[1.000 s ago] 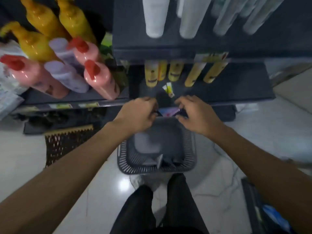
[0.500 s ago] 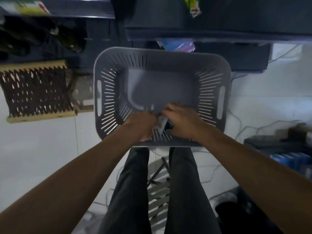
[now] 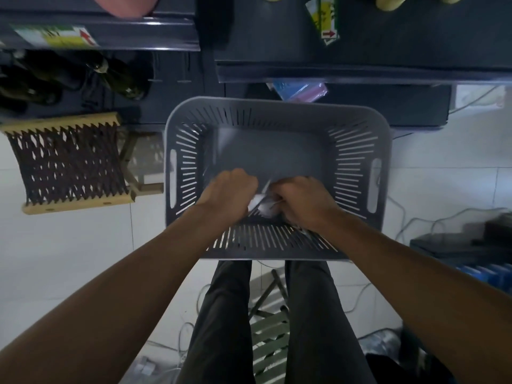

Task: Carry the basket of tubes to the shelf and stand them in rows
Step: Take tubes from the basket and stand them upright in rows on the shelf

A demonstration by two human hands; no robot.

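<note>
Left hand (image 3: 231, 195) sits curled low inside the grey slatted basket (image 3: 357, 162), fingers folded under at the near wall; what they enclose is hidden, so I cannot tell whether they grip anything. Right hand (image 3: 300, 202) is likewise closed, knuckles up, pressed against pale blurred tubes (image 3: 261, 205) that lie between the two hands; it appears to pinch them, though blur prevents certainty. Basket rests on the white tiled floor (image 3: 69, 253) directly below the dark shelf edge (image 3: 332, 74), with the person's dark trouser legs (image 3: 224, 314) just behind its near rim.

Head view, against half a second ago: both hands occupy nearly the same spot at the basket's near wall, the pale tubes again between them. Basket has not shifted relative to the shelf. Against one second ago: the camera has tipped down hard; the hands then were up at the shelf front, near a row of yellow tubes, and are now down in the basket.

Also visible: a woven wooden stool (image 3: 66, 162) left of the basket, and a blue-and-pink packet (image 3: 300, 90) under the shelf edge.
</note>
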